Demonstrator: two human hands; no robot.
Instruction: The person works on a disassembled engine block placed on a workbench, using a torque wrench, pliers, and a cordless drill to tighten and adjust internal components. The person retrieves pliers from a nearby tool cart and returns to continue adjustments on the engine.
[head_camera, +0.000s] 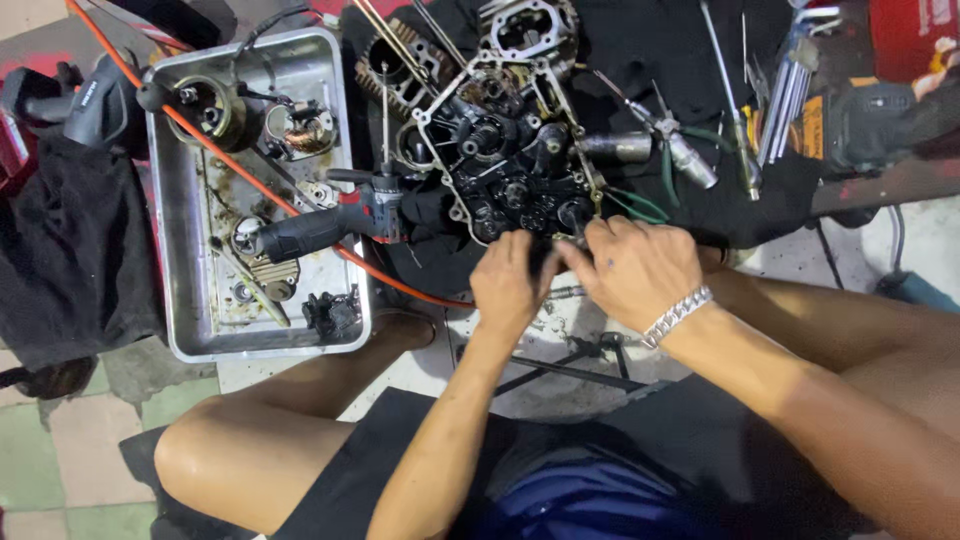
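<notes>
A person is sitting low on the floor, both hands meeting at the near edge of an engine crankcase (510, 165). The crankcase is lying flat on a black cloth (700, 60), its open face turned up, showing dark, oily gears and round bores inside a pale cast-metal rim. Its long axis is running from the near right, by the hands, away to the far left.

The left hand (508, 285) is curling its fingers (520, 248) together against the case's near edge; what they are pinching is hidden. The right hand (640, 270), wearing a chunky silver link bracelet (678, 314), is pressing its fingers close together on the same spot, and whether they are gripping anything cannot be told.

Just left of the crankcase, a dark cordless drill (335, 222) is lying across the rim of a dented, greasy metal tray (190, 345) holding small round parts. An orange cable (240, 172) is crossing the tray diagonally.
</notes>
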